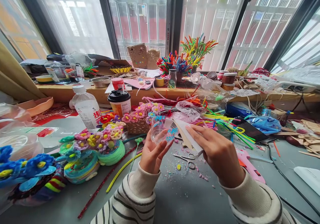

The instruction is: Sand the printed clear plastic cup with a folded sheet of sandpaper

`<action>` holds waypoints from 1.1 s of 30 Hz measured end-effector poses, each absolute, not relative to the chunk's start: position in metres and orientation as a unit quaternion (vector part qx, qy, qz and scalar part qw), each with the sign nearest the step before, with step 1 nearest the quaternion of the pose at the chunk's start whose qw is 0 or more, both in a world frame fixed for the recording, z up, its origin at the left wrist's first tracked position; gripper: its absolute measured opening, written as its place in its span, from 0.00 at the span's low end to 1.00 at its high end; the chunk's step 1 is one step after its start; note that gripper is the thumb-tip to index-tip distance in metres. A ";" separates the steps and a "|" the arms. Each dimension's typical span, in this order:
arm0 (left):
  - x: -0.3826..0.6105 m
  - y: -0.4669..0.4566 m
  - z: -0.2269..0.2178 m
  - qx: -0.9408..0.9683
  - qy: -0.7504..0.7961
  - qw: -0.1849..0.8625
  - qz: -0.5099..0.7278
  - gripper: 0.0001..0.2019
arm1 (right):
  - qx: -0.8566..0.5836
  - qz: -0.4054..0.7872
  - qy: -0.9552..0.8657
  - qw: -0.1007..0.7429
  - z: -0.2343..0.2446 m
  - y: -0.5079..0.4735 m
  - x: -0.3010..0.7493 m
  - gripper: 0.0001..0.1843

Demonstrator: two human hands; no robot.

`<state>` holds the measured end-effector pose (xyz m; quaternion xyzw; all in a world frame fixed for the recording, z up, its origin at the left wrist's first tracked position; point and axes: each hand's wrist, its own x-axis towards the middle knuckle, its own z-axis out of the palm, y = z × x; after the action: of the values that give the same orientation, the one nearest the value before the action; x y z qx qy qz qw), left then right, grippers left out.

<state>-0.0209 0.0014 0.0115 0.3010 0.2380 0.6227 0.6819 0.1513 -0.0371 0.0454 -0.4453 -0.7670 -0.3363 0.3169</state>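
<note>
My left hand [151, 155] grips a clear plastic cup [158, 128] with blue lettering, its fingers wrapped around the side. Against the cup's right side, my right hand [216, 152] holds a folded white paper piece [187, 134] with a tan inner face; a small barcode shows beside it. Whether the paper presses on the cup, I cannot tell. Beneath the hands lie small scissors [185, 158], a yellow bit [178, 167] and scattered pink scraps. Left of my left hand, pipe-cleaner flowers [110, 134] top a pale green coiled pot [112, 153].
A water bottle [86, 107] and a lidded paper cup [120, 102] stand at the back left. Bundled pipe cleaners [217, 120] lie behind my right hand. To the right are a pink glue gun [252, 169] and a black cable [282, 170]. Craft supplies crowd the windowsill [145, 93].
</note>
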 end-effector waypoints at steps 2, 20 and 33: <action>-0.021 0.002 0.011 0.302 0.239 0.684 0.619 0.34 | -0.461 -0.335 -0.752 0.332 0.046 -0.036 0.155 0.22; -0.026 0.005 0.011 0.288 0.205 0.745 0.565 0.40 | -0.454 -0.314 -0.736 0.391 0.048 -0.038 0.161 0.31; -0.024 0.009 0.004 0.291 0.227 0.702 0.609 0.37 | -0.422 -0.304 -0.780 0.348 0.050 -0.043 0.149 0.19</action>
<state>-0.0240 0.0090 0.0042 0.2913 0.2275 0.6090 0.7017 0.1489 -0.0434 0.0504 -0.4223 -0.7801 -0.3037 0.3477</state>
